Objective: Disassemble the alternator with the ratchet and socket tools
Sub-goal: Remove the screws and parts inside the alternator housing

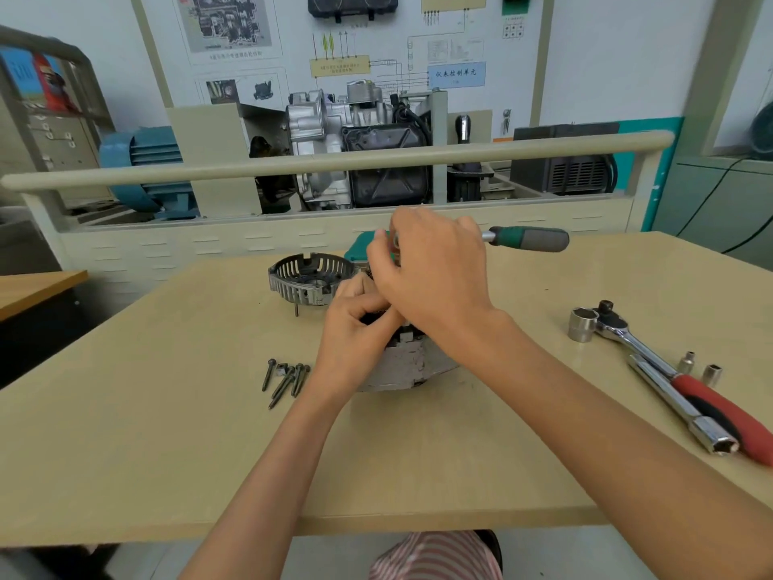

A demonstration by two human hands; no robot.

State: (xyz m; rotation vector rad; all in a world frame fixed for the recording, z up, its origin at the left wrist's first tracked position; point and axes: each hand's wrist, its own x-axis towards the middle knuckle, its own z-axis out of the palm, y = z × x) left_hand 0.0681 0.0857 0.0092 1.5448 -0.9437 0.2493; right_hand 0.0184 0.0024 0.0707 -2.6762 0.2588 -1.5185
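Loose bolts [286,380] lie L of the work, end cover [311,278] set off behind them. Left hand [355,324] curls onto the alternator [408,364], mid-table, steadying its near-L top. Right hand [426,265] crosses above it, fingers wrapped on a ratchet [529,239] head, handle pointing R & level. Fastener sits straight below the R grip, hidden; so R hand does the turning

This is an automotive training workshop. Behind the workbench [125,433] a cutaway engine [359,148] stands on a display stand, under a wall board [334,39] of wiring diagrams and an instrument cluster [352,6]. A blue electric motor [146,169] sits to the left, and ratchets [686,378] and sockets [582,325] lie on the bench.
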